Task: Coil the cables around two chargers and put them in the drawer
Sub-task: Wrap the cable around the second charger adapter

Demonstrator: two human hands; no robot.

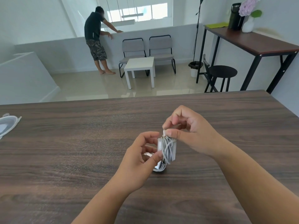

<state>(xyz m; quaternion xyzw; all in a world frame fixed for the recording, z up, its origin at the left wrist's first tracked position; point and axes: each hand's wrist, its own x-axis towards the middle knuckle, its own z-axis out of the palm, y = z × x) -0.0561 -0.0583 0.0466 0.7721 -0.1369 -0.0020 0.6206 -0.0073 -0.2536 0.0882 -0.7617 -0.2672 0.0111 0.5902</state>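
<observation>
left hand (140, 156) grips a white charger (162, 148) just above the dark wooden table (68, 143), thumb pressed on its near face; grey cable (168, 150) wound in crossing turns around the block; right hand (186, 128) pinches the cable's white end plug (164, 132) between thumb and forefinger, just above the coil

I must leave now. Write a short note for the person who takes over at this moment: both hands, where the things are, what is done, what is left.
Left hand: holds the white charger above the wooden table.
Right hand: pinches the cable end at the top of the charger.
Done: the grey cable is almost fully coiled around this charger.
Left: secure the end. No second charger or drawer is in view; coil that one and store both.
</observation>
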